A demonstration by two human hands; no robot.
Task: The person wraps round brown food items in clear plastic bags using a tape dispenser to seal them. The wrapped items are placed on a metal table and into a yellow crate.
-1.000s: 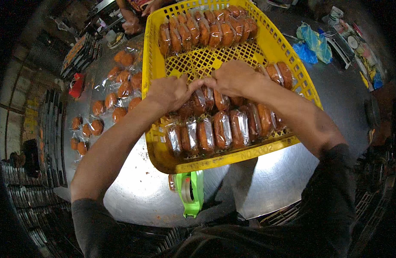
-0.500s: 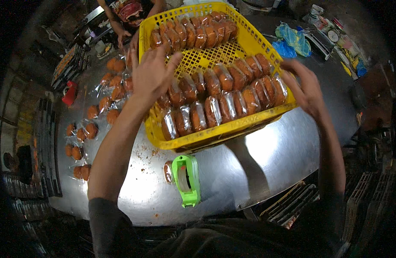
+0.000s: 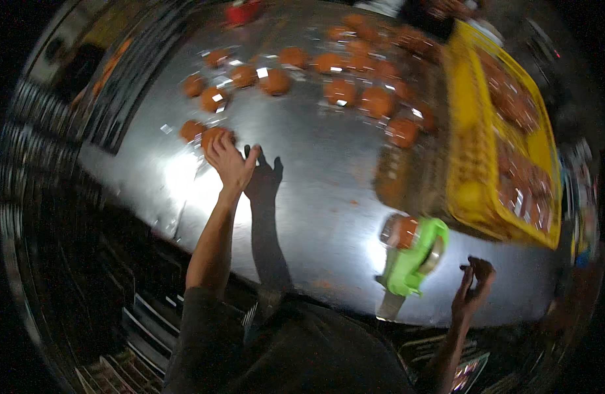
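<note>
My left hand [image 3: 230, 164] reaches over the left part of the metal table, its fingers apart. Its fingertips are at a round brown bun [image 3: 217, 139] in a clear bag, beside another bagged bun [image 3: 192, 131]; whether they touch is blurred. Low on the right hangs my right hand [image 3: 478, 285], loosely bent, with a gap between thumb and fingers and nothing seen in it. Nearest to it is a green tape dispenser [image 3: 414, 262], with one wrapped bun [image 3: 402, 232] against its far left side.
A yellow plastic crate [image 3: 470, 131] full of rows of wrapped buns stands at the right. Several bagged buns [image 3: 376, 103] lie across the far side of the metal table [image 3: 315, 190]. A red object [image 3: 242, 12] is at the far edge. Dark racks [image 3: 138, 85] stand left.
My view has swung left, so the crate now appears at the right. Both hands have come away from the crate: the left to the bagged buns, the right down near the tape dispenser.
</note>
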